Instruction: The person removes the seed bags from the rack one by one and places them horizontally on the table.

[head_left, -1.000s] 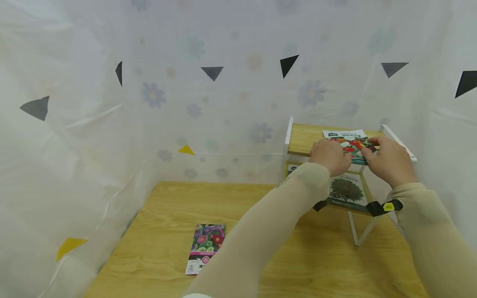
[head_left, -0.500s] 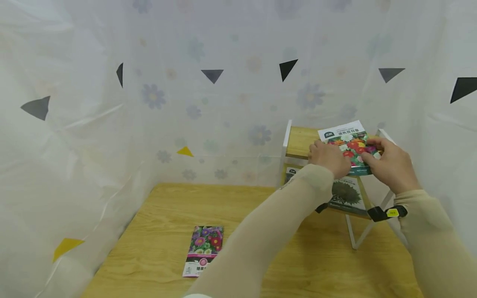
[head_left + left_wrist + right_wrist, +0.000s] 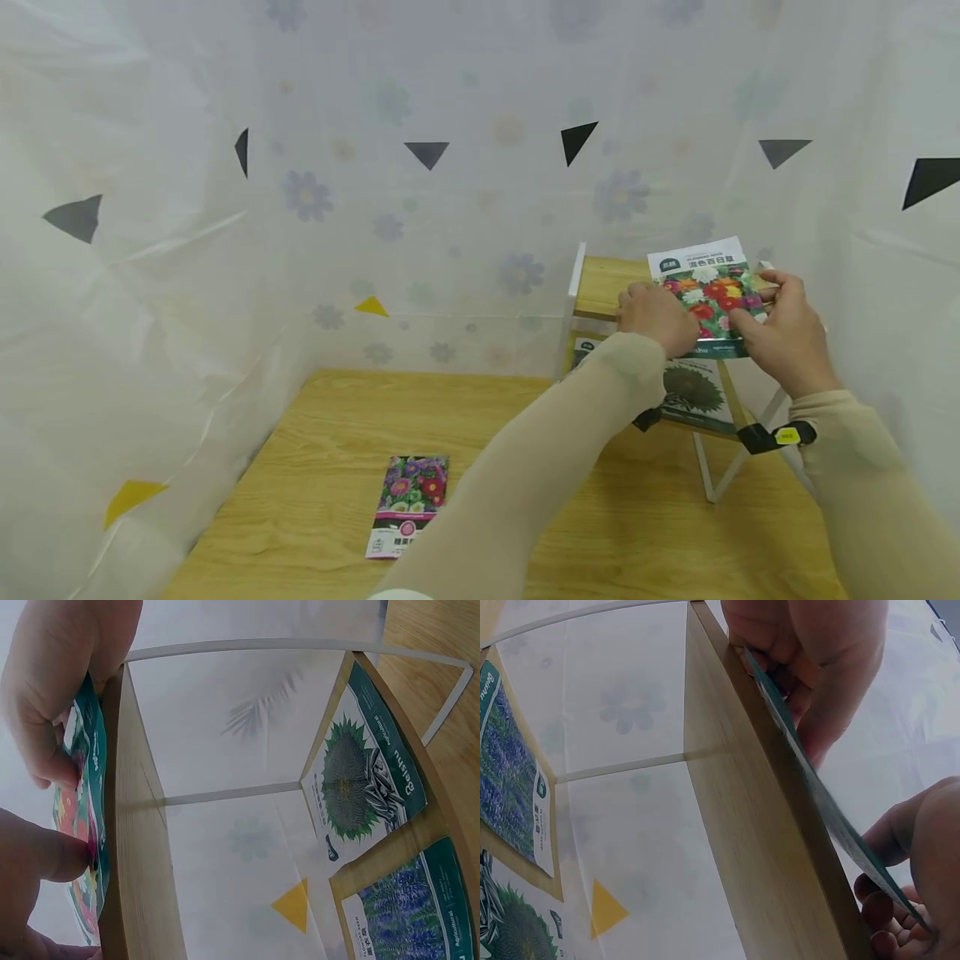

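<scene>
A zinnia seed packet [image 3: 708,292], white at the top with mixed red, orange and white flowers, is tilted up at the front of a small rack's upper shelf [image 3: 607,286]. My left hand [image 3: 656,318] pinches its left side, thumb on the front. At the right edge my right hand [image 3: 791,337] holds it between thumb and fingers. The right wrist view shows the packet [image 3: 821,799] edge-on beside the shelf board. On the lower shelf lie a sunflower packet [image 3: 349,780] and a packet with blue-purple flower spikes [image 3: 405,915].
Another flower seed packet [image 3: 408,492] with a pink band lies on the wooden table [image 3: 300,467], partly hidden by my left sleeve. The rack's white side frame [image 3: 577,275] stands near a flower-patterned curtain [image 3: 450,250] behind the table.
The zinnia packet has been tipped up from lying nearly flat on the upper shelf, so its front now faces me more. Both hands keep hold of it. The view has shifted slightly.
</scene>
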### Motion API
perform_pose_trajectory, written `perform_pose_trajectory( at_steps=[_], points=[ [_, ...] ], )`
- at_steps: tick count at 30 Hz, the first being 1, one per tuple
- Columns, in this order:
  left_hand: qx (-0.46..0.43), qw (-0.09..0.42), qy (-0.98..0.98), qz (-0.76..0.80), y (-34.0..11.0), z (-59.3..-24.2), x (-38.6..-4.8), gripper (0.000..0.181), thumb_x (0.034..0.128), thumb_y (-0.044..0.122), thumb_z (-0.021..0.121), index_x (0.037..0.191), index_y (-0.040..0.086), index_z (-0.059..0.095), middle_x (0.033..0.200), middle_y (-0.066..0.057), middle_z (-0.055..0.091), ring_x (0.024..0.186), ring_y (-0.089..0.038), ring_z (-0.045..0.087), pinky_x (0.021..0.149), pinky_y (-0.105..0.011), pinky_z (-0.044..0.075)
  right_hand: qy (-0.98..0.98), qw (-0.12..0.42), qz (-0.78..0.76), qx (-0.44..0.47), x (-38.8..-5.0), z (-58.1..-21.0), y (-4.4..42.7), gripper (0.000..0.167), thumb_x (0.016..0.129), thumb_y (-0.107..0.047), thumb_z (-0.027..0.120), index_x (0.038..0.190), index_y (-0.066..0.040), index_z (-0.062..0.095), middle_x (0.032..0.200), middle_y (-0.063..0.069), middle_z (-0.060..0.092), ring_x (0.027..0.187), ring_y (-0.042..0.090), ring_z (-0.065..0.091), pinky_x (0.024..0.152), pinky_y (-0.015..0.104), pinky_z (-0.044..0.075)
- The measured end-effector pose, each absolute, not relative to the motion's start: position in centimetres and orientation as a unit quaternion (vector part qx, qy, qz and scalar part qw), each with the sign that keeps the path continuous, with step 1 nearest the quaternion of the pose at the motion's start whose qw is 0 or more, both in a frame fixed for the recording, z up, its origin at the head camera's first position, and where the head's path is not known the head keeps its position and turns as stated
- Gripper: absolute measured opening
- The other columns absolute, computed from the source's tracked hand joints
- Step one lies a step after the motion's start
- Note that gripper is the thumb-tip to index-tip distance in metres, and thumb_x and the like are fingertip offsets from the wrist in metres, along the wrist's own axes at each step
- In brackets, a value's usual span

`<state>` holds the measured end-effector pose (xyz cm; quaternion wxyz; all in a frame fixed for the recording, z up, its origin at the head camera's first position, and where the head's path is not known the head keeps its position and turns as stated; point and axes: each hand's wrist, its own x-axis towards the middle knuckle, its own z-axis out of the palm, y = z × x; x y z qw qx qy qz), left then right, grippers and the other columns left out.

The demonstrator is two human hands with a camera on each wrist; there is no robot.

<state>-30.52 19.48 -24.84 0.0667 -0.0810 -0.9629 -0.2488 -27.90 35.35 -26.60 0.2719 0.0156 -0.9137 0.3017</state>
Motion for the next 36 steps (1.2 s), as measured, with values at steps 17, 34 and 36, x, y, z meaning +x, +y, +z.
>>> perform_pose_trajectory(
  at_steps=[17, 34, 36],
  points=[
    [-0.146, 0.105, -0.944, -0.277, 19.4, -25.8, -30.2, 0.047, 0.0952, 0.043, 0.054, 0.134, 0.018, 0.048, 0.119, 0.008, 0.051, 0.109, -0.008, 0.047, 0.094, -0.023, 0.041, -0.912, 0.3, 0.281, 0.003, -27.4, -26.4, 36.6, 0.059, 0.098, -0.036, 0.045, 0.146, -0.002, 0.036, 0.102, 0.013, 0.054, 0.068, 0.006, 0.045, 0.054, 0.021, 0.035],
    [-0.259, 0.127, -0.867, -0.407, 16.4, -26.4, -29.7, 0.047, 0.1006, 0.029, 0.048, 0.145, 0.015, 0.042, 0.084, 0.006, 0.054, 0.067, -0.005, 0.046, 0.059, -0.017, 0.039, -0.899, 0.326, 0.289, 0.049, -27.3, -26.4, 36.8, 0.056, 0.098, -0.031, 0.051, 0.144, -0.001, 0.04, 0.096, 0.012, 0.052, 0.069, -0.006, 0.042, 0.053, 0.011, 0.034],
    [-0.272, 0.112, -0.858, -0.421, 16.0, -26.4, -29.0, 0.052, 0.1, 0.029, 0.05, 0.149, 0.016, 0.036, 0.085, 0.007, 0.054, 0.065, -0.003, 0.045, 0.057, -0.016, 0.038, -0.894, 0.331, 0.297, 0.051, -27.1, -26.6, 36.7, 0.054, 0.098, -0.03, 0.052, 0.144, -0.003, 0.041, 0.095, 0.01, 0.052, 0.07, -0.005, 0.043, 0.053, 0.01, 0.035]
  ],
)
